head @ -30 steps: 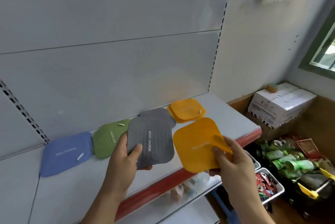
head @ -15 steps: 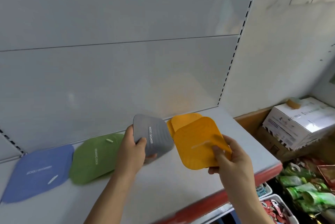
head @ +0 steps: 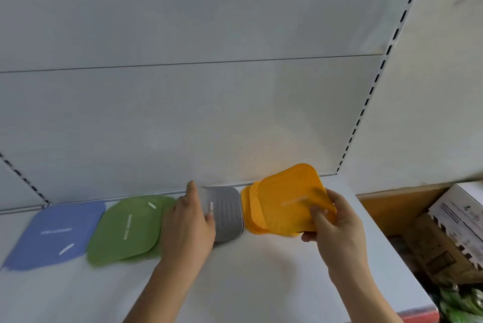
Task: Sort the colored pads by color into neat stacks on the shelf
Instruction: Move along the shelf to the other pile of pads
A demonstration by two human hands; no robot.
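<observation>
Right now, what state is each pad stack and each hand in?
Blue pad: flat on shelf.
Green pads: stacked, slightly offset.
Gray pad: on shelf, left hand on it.
Orange stack: on shelf, fanned.
Orange pad: pinched in right hand, above stack.
</observation>
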